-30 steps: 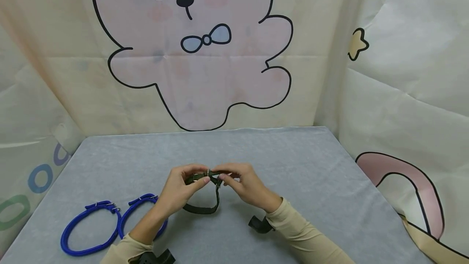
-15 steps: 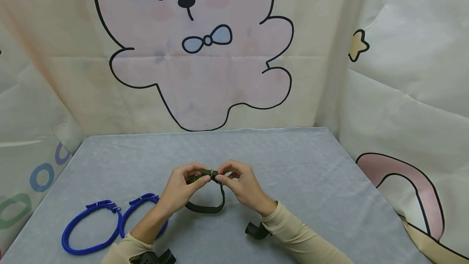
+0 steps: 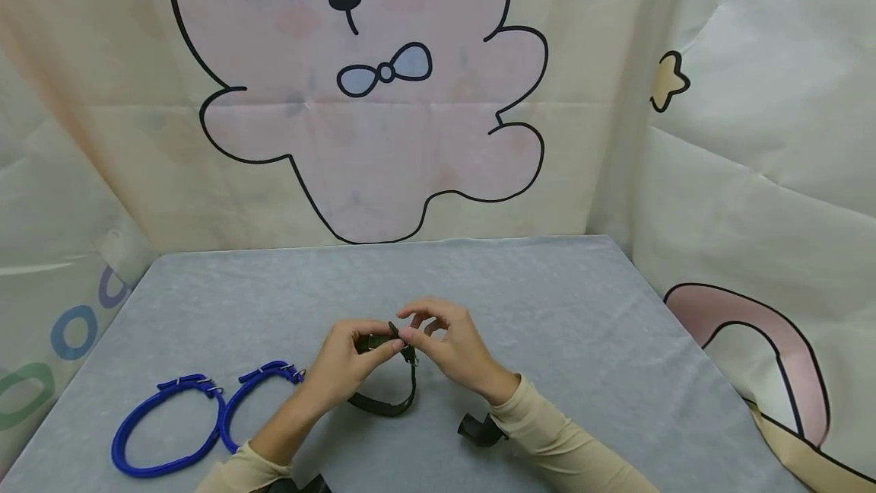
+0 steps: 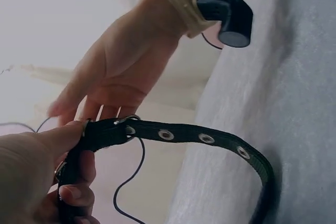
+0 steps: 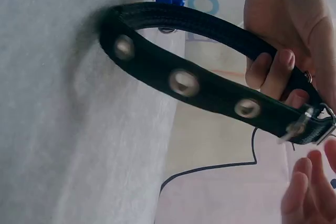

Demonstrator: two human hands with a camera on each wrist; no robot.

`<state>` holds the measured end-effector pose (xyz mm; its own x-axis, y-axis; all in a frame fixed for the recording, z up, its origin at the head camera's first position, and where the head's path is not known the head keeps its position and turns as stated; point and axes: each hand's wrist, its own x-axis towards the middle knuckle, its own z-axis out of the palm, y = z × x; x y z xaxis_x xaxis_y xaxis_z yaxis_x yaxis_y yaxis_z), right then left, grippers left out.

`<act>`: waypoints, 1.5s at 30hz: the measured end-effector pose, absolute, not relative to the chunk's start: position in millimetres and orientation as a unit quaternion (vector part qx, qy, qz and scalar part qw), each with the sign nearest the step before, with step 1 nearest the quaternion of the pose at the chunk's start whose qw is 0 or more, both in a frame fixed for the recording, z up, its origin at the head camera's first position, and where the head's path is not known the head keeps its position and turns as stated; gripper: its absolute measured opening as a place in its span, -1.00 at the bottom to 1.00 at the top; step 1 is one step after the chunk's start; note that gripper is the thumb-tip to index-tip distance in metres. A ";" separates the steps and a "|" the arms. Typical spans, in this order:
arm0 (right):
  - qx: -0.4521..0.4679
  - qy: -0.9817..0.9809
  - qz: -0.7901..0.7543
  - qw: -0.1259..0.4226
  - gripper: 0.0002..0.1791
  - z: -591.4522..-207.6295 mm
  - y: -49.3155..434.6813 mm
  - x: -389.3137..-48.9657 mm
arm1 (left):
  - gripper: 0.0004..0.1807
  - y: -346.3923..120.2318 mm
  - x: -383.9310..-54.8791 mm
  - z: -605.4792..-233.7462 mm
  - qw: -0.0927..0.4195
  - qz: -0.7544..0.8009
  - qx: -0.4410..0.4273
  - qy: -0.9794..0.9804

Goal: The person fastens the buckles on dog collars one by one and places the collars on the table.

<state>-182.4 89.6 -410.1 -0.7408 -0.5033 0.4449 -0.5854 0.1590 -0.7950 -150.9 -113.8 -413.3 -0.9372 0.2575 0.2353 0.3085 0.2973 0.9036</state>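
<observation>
A dark green collar [image 3: 383, 405] with metal eyelets and a buckle [image 5: 326, 124] hangs as a loop above the table. My left hand [image 3: 349, 364] grips it near the buckle, thumb on top and fingers curled round the strap, as the left wrist view [image 4: 73, 195] shows. My right hand [image 3: 452, 341] is close beside the buckle, its thumb near the strap and its fingers spread loosely apart. In the right wrist view, those right-hand fingers [image 5: 310, 184] lie below the buckle, apart from the strap. A short strap end sticks up between the hands.
Two blue collars [image 3: 126, 424] with buckles lie side by side on the grey cloth-covered table [image 3: 582, 371], left of my left forearm. Black wrist cameras [image 3: 481, 430] sit at both sleeves. Printed fabric walls [image 3: 438, 143] stand behind and beside the table.
My right fingers have come off the strap they pinched half a second ago and spread above it. My left hand has shifted slightly right and down with the collar. The blue collars stay put.
</observation>
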 end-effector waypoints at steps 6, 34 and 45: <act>0.388 -0.761 0.520 -0.018 -0.79 -408.5 90.2 -184.3 | -0.79 -113.0 -147.1 -412.8 0.020 -0.526 -0.208 -0.824; 0.302 -0.693 0.652 0.062 -0.78 -405.7 93.7 -190.5 | -0.82 -106.6 -146.4 -411.7 0.047 -0.531 -0.154 -0.832; 0.282 -0.660 0.690 0.096 -0.77 -405.4 93.6 -191.8 | -0.84 -105.8 -143.9 -408.6 0.061 -0.556 -0.184 -0.808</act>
<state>-191.8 93.6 -405.4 -0.8232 -0.2393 0.5149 -0.5034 -0.1116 -0.8568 -143.9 -105.8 -408.6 -0.9244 0.2296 0.3046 0.3664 0.3126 0.8764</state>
